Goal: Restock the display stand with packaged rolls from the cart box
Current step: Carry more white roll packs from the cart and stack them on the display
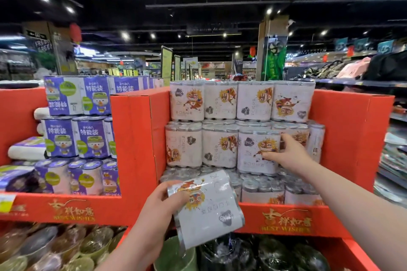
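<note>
So here's what bugs me from my end of the feed. My left hand point(163, 202) has its fingers curled round just the left edge of the pack point(209, 207), thumb on the front. The pack sits at 6 o'clock in view, tilted, and it hangs out in front of the stand point(136, 130) rather than resting on it. That film looks slick, and a one-edge grip on a floppy pack is how it could rotate out of the hand. If it goes, I'd guess it lands on the bowls point(66, 246) on the lower shelf at 7 o'clock, or the dark ones right under it. My right hand point(286, 154) is out at 4 o'clock, pinching the stacked pack point(257, 152) in the middle row, thumb on its face and fingers round its right side. The worry is the top row point(242, 100) at its 12 o'clock, which sits right on that layer. Drag or twist the stacked pack too hard and the ones above could lean forward and tumble. Both hands are busy, so nothing's free to catch them. I also can't tell where the open slot is, since the pack I'm holding hides part of the bottom row. Jamming it in blind could shove neighbours out of line. The purple packs point(88, 136) at 9 o'clock are behind the divider, so they're probably safe. The cart box isn't in view.
</note>
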`<state>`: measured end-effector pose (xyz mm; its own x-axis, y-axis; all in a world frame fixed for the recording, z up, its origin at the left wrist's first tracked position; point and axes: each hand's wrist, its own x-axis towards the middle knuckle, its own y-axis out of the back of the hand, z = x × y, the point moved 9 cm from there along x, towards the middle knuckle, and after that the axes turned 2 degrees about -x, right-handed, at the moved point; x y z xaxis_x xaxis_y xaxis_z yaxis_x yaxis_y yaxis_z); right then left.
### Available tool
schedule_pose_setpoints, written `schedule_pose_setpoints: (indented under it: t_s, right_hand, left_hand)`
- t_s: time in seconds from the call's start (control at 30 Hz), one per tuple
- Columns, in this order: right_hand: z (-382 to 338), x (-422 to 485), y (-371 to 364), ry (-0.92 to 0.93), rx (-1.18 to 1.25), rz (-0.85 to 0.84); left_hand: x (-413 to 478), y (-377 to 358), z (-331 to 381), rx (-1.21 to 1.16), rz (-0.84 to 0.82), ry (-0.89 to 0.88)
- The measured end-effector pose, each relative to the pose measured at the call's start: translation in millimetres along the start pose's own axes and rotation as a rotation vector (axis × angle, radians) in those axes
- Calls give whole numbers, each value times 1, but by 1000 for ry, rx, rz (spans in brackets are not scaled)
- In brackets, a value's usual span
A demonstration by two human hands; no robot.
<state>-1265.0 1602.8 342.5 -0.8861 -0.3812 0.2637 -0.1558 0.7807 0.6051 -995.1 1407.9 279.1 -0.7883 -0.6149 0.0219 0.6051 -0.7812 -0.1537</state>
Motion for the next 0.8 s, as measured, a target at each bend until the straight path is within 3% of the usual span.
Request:
schedule_pose_setpoints:
  t_s: [0.8]
  right_hand:
    - [-3, 3, 13, 1, -32, 160]
  left_hand:
    - [20, -3, 3, -72, -33, -18]
